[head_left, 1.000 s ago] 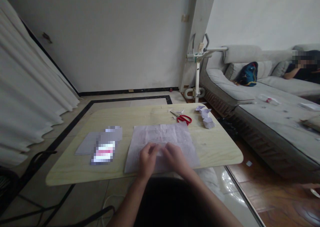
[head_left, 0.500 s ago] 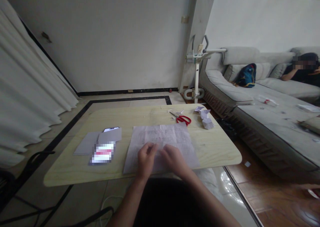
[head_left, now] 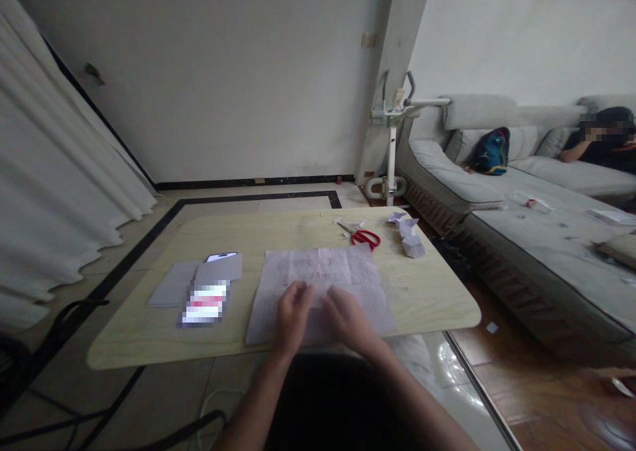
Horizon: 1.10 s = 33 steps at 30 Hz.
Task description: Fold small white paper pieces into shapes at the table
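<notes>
A large creased sheet of printed paper (head_left: 342,262) lies flat on the pale wooden table (head_left: 437,305) in front of me. Over its middle is my left hand (head_left: 293,312), its fingers curled in a pinch. My right hand (head_left: 345,312) faces it from a short gap away, fingers bent and pressed together, their tips blurred. Something pale may be between the fingertips, but it blends with the sheet and I cannot make it out. Beyond the sheet's far right corner lie red-handled scissors (head_left: 365,239) among thin paper scraps (head_left: 355,224).
Folded paper pieces (head_left: 411,244) stand near the table's right edge. On the left are a lit phone (head_left: 205,305), a stack of white paper (head_left: 171,285) and a second phone (head_left: 222,257) partly covered by paper. A person (head_left: 606,140) is on the grey sofa (head_left: 546,239).
My hands have drawn slightly apart, with the right hand shifting a little to the right. The sheet, scissors and phones stay where they were.
</notes>
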Each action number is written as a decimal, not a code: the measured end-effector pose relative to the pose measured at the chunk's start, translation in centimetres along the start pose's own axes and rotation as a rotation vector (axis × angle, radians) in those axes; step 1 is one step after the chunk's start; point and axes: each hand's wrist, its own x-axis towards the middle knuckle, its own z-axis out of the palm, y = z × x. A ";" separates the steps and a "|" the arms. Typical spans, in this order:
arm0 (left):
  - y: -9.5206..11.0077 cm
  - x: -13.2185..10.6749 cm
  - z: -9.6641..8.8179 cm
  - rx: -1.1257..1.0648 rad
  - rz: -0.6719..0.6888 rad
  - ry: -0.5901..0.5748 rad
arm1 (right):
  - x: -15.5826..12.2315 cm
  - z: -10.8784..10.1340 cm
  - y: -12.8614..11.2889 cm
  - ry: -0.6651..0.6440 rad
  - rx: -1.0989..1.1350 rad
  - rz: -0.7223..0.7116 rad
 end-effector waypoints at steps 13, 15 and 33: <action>-0.9 0.0 -0.1 0.068 0.067 -0.050 | 0.4 -0.7 -1.0 0.016 0.204 0.136; -0.9 -0.1 -0.1 0.060 0.061 -0.067 | 0.3 -0.6 -0.7 0.045 0.206 0.143; -0.4 -0.1 -0.3 0.074 0.143 -0.173 | 0.3 -0.8 -1.1 0.001 0.211 0.128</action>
